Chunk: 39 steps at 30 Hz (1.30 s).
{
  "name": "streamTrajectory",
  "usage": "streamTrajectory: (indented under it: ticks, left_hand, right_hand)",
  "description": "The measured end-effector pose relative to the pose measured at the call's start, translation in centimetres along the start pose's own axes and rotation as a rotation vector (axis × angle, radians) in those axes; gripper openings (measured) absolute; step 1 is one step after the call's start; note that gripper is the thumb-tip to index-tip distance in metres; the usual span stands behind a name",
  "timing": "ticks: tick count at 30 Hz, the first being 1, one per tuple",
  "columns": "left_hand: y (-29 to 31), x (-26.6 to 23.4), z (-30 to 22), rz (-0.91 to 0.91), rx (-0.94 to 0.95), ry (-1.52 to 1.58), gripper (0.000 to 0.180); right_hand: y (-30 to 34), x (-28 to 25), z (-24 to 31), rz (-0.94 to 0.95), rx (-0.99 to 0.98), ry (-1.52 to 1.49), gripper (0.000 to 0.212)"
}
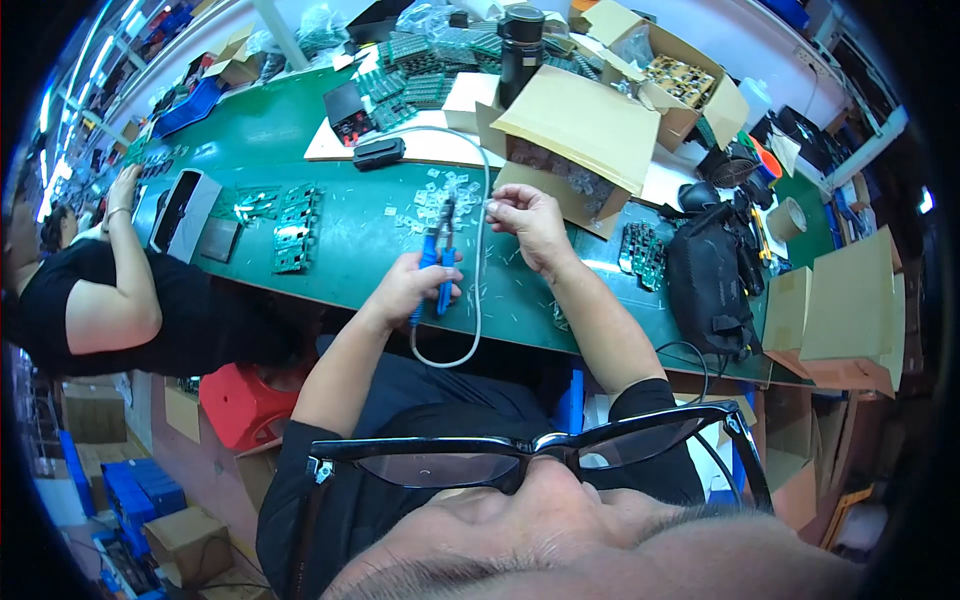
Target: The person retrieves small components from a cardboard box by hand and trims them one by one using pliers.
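My left hand [408,283] is closed round corded pliers [444,255] with blue handles, their dark jaws pointing away from me over the green table. A grey-white cord leaves the handle end and loops to the right beneath them. My right hand [532,222] is to the right of the jaws, its thumb and forefinger pinched on a small clear plastic piece [491,204] that is partly hidden. Several loose clear plastic pieces [405,218] lie scattered around the jaws, with thin offcuts among them. The cord also runs past a black box [379,153] farther back.
An open cardboard box [583,125] of clear pieces stands beyond my right hand. Circuit boards [294,228] lie left, more [643,256] right beside a black bag [708,280]. A black flask [521,58] stands at the back. Another person [125,290] works at the left.
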<state>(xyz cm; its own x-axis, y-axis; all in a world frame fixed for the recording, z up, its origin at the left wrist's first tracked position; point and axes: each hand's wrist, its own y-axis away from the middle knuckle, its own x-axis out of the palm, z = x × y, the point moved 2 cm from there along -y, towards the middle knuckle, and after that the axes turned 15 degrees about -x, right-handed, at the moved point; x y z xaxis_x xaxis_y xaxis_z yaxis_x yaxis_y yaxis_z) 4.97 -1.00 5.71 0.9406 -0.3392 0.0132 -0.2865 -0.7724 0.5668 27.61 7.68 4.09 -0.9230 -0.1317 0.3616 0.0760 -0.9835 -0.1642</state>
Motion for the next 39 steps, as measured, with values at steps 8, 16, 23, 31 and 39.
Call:
streamTrajectory:
  ticks: [8, 16, 23, 31, 39]
  left_hand:
    - [-4.0, -3.0, 3.5, 0.644, 0.038, 0.803, 0.067]
    - [-4.3, -3.6, 3.5, 0.693, -0.019, 0.795, 0.062]
    - [-4.3, -4.0, 3.8, 0.693, -0.040, 0.824, 0.064]
    - [-4.0, -4.2, 3.8, 0.696, -0.034, 0.803, 0.055]
    - [-4.1, -3.9, 3.7, 0.714, -0.039, 0.795, 0.055]
  right_hand:
    - [-1.5, 0.5, -2.4, 0.185, -0.320, 0.201, 0.034]
    - [-4.6, -4.1, -1.1, 0.032, -0.363, 1.182, 0.045]
    - [-7.9, -2.2, -1.1, 0.160, -0.023, 1.654, 0.046]
    - [-10.4, -4.4, -2.1, 0.161, -0.021, 1.647, 0.024]
    - [-7.8, -4.4, -1.1, 0.110, -0.320, 1.628, 0.022]
